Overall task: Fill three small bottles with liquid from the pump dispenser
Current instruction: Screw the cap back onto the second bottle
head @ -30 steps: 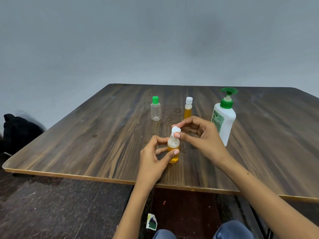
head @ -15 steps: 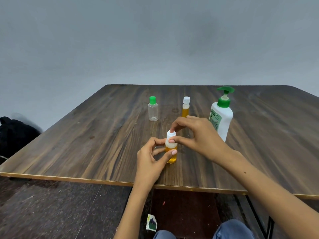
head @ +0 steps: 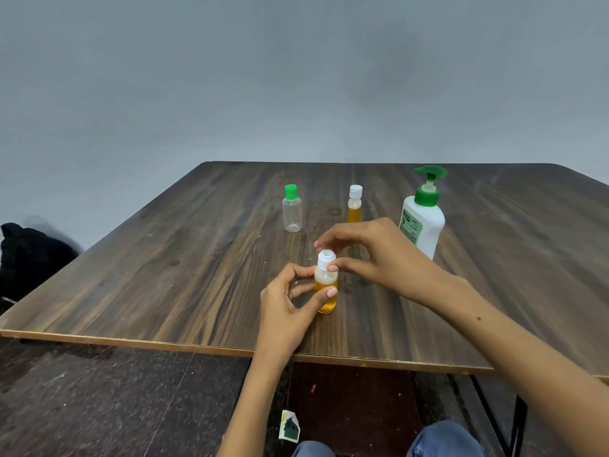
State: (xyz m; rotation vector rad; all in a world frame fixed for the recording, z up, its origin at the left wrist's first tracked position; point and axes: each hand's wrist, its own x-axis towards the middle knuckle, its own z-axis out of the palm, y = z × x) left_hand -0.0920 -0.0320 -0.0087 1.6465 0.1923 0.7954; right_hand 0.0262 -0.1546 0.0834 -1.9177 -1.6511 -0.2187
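Observation:
A small clear bottle half full of amber liquid stands near the table's front edge. My left hand grips its body between thumb and fingers. My right hand pinches its white cap with thumb and forefinger. Farther back stand an empty clear bottle with a green cap and a slim bottle of amber liquid with a white cap, partly hidden behind my right hand. The white pump dispenser with a green pump head stands upright at the right.
The dark wooden table has its front edge close to me. A black bag lies off the table's left side. A scrap of paper lies on the floor by my knees.
My right hand has turned on the white cap, with the thumb now at its right side. The bottle stays in my left hand at the same spot. The camera tilted slightly.

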